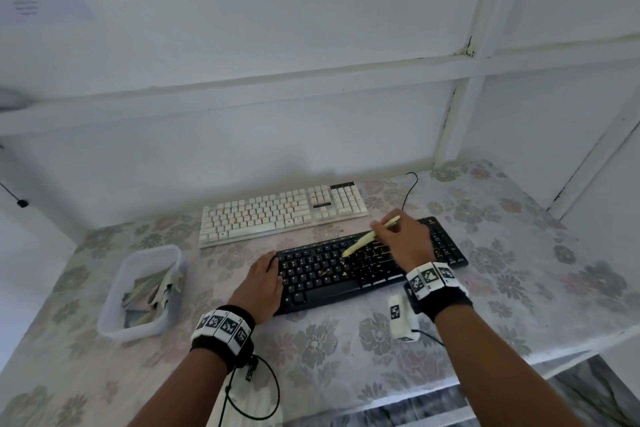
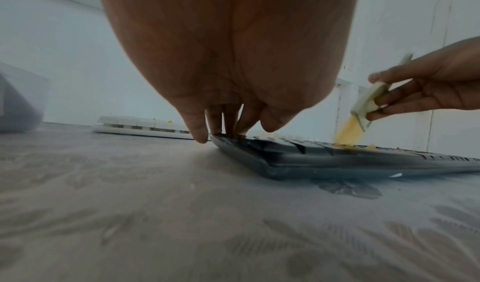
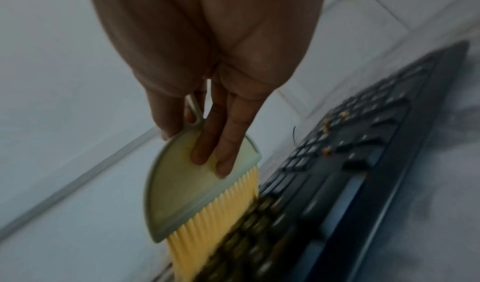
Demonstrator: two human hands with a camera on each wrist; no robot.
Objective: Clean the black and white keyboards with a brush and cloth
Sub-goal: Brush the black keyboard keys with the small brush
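Brushing the black keyboard, mid-task.

The right hand (image 1: 403, 239) has its grip closed on the brush (image 3: 197, 186), bristles on the black keyboard (image 1: 363, 267) at frame centre; the left hand (image 1: 266, 276), fingers straight, steadies its left end. Crumbs remain on its keys, the white keyboard (image 1: 282, 213) behind looks unbrushed (orange specks), and the cloth (image 1: 152, 295) lies in the tub (image 1: 114, 326), lower left on the surface (image 1: 519, 270).

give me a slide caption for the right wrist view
Right hand grips a pale brush, its yellow bristles sweeping crumbs off the black keyboard.
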